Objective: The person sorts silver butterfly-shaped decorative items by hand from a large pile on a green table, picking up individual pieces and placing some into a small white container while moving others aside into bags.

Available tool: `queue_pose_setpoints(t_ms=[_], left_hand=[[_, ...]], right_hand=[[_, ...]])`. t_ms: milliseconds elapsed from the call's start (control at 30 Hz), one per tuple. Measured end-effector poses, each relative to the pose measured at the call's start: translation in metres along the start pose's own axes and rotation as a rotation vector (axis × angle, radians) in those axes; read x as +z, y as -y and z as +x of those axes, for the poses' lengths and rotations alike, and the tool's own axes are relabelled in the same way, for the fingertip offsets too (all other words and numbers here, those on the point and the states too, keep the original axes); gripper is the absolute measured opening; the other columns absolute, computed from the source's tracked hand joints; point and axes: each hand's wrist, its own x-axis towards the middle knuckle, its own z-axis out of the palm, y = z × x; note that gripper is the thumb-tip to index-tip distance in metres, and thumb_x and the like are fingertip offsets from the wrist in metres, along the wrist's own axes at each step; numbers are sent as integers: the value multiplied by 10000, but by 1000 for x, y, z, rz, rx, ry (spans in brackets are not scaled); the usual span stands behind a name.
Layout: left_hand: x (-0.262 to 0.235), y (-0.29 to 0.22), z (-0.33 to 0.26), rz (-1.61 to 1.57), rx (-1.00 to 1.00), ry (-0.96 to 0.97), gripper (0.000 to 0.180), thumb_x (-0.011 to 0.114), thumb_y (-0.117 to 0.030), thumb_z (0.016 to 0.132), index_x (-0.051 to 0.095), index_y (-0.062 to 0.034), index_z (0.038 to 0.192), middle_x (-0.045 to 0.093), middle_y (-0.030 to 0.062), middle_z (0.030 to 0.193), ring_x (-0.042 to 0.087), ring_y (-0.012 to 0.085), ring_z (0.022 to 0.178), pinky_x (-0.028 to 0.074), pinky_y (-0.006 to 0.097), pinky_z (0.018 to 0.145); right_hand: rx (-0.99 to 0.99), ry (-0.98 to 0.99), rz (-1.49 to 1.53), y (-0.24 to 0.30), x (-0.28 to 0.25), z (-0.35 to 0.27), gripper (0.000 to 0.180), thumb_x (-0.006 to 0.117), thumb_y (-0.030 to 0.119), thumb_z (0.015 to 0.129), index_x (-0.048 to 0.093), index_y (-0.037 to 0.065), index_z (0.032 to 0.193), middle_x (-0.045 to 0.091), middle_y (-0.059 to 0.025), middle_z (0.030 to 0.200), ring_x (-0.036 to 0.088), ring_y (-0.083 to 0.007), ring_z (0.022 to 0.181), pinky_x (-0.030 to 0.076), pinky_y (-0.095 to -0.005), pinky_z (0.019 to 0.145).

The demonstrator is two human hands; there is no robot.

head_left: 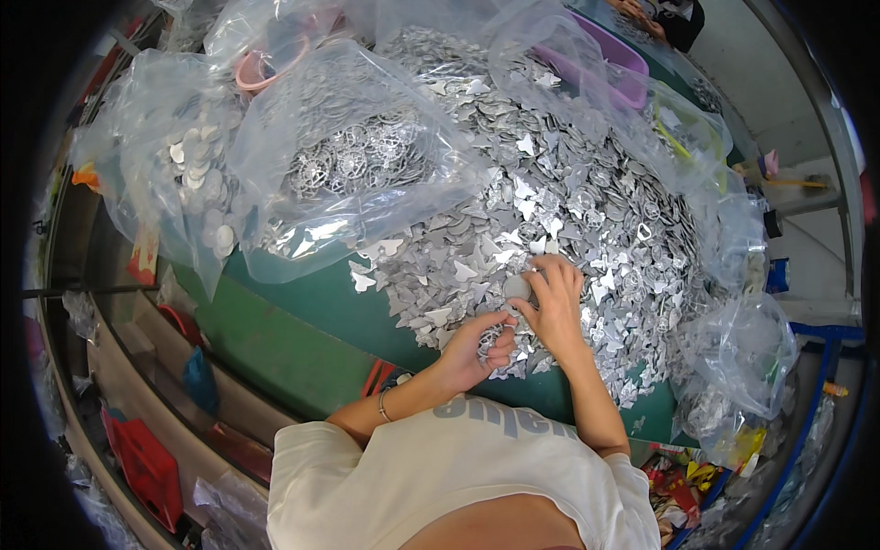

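Observation:
A wide heap of flat silver-grey metal pieces (440, 272), many of them butterfly-like in outline, covers the green table. My left hand (472, 353) is at the heap's near edge, its fingers curled around openwork metal pieces (489, 341). Just right of it, my right hand (555, 307) has its thumb and fingers on a plain round metal disc (517, 288) above the pile. The two hands almost meet at the thumbs. My right palm hides part of the heap beneath it.
Behind on the left, clear plastic bags hold openwork round pieces (357, 156) and plain discs (197, 174). A purple basin (614, 60) and a pink basket (261, 69) stand at the back. Another person's hands (639, 16) are at far right. A red bin (147, 467) sits low left.

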Motion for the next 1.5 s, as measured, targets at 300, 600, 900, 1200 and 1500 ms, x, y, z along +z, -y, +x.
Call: queue_pose_setpoints(t_ms=[300, 600, 900, 1200, 1500], left_hand=[[-5, -1, -4, -7, 9, -24, 144, 510, -202, 879, 516, -59, 873, 369, -4, 609, 324, 78, 500, 265, 208, 469], [-7, -3, -5, -40, 15, -24, 145, 499, -199, 883, 518, -56, 869, 385, 3, 612, 339, 83, 509, 274, 209, 469], [-3, -2, -11, 67, 26, 22, 153, 497, -202, 881, 521, -52, 857, 409, 13, 613, 345, 94, 501, 277, 221, 468], [-14, 0, -12, -2, 42, -47, 144, 500, -186, 875, 513, -44, 859, 403, 12, 610, 337, 92, 503, 276, 222, 468], [-14, -2, -17, -28, 87, -74, 140, 499, -182, 872, 507, -42, 867, 405, 14, 612, 335, 89, 502, 276, 222, 470]], right_hand=[[212, 84, 330, -12, -8, -6, 335, 679, 66, 696, 590, 32, 1017, 531, -76, 828, 475, -239, 811, 320, -364, 824], [18, 99, 63, 2, 20, -17, 540, 678, 133, 717, 460, 32, 1200, 422, -158, 1263, 362, -340, 1213, 262, -473, 987], [237, 41, 577, -7, -5, -26, 234, 728, 91, 654, 633, 32, 859, 605, -77, 804, 546, -270, 792, 398, -383, 795], [51, -13, -78, 1, 18, 8, 271, 701, 179, 703, 602, 33, 908, 550, -67, 922, 485, -252, 889, 328, -393, 795], [-17, -188, -106, -30, 17, 16, 120, 628, 84, 772, 599, 44, 881, 578, -51, 812, 522, -216, 818, 307, -418, 897]])
